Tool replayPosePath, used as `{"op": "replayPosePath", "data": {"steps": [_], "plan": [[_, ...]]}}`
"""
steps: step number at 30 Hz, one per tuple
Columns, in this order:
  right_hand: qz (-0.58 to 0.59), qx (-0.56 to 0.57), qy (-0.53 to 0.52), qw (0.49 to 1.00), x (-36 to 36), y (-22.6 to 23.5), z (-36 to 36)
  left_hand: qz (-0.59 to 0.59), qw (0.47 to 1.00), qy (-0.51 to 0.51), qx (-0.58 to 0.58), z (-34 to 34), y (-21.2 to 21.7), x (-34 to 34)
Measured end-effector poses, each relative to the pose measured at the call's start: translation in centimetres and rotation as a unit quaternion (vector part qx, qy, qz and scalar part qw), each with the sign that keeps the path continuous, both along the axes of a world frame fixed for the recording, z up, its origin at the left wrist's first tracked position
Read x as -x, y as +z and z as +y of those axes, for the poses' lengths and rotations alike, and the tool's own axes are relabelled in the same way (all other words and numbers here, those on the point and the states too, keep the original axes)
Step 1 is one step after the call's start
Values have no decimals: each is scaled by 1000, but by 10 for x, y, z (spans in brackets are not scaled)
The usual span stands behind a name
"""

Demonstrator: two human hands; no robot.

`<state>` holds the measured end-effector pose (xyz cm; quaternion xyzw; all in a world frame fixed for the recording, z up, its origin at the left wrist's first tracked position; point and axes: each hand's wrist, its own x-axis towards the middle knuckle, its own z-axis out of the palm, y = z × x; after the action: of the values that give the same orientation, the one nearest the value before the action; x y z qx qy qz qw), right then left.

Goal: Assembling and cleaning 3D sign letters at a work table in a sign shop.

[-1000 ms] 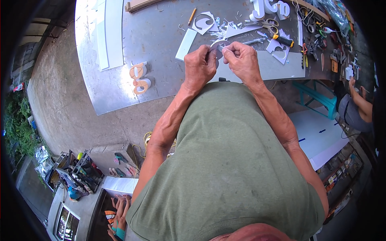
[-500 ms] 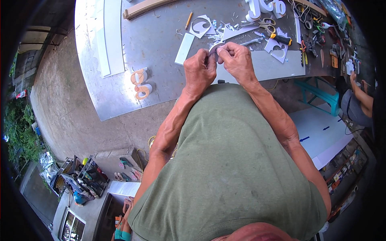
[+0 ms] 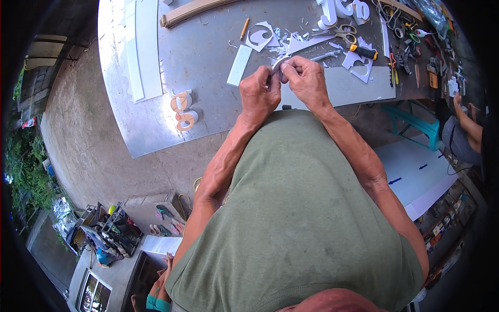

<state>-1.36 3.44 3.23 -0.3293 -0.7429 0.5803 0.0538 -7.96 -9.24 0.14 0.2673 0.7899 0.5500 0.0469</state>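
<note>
Close together over the near edge of the metal table, both my hands pinch a small curved white strip (image 3: pixel 279 63). My left hand (image 3: pixel 259 94) has its fingers pressed together at the strip's lower left. Thumb and fingers of my right hand (image 3: pixel 305 78) grip its other side. The fingers hide much of the strip. Just beyond lie white cut-out scraps (image 3: pixel 260 37) and small offcuts. A flat pale rectangular piece (image 3: pixel 239 65) rests left of the hands, with an orange pencil (image 3: pixel 244 29) above it.
Scissors (image 3: pixel 345 34), a yellow-black handled tool (image 3: pixel 364 52) and white letter shapes (image 3: pixel 344 11) sit at the right. Wood-faced letter pieces (image 3: pixel 184 112) stand at the left of the metal table (image 3: pixel 208 57). A teal stool (image 3: pixel 416 125) and another person's arm (image 3: pixel 468 125) are right.
The strip is tilted slightly differently between my fingers, showing more of its white edge. Both hands keep their pinch and have hardly moved.
</note>
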Motion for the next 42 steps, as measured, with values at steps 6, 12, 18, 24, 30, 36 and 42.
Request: {"op": "replayPosePath", "data": {"steps": [6, 12, 18, 24, 30, 36, 42], "plan": [[-16, 0, 9, 1000, -3, 6, 0, 6, 1000, 7, -5, -1, -1, 3], [-14, -3, 21, 1000, -7, 6, -2, 13, 1000, 18, 14, 0, -4, 5], [14, -71, 41, 997, 3, 1, -4, -13, 1000, 6, 1, -5, 0, 0], [11, -152, 59, 987, -2, -2, -5, -9, 1000, 12, 12, -9, 0, 2], [49, -125, 37, 990, -4, 3, -10, -4, 999, 10, 30, -9, 1, 2], [10, -141, 67, 988, -3, 3, -6, -9, 1000, 11, 24, -9, 1, 4], [-9, -136, 60, 989, -3, 0, -9, -13, 999, 17, 32, -9, 1, 3]]}}
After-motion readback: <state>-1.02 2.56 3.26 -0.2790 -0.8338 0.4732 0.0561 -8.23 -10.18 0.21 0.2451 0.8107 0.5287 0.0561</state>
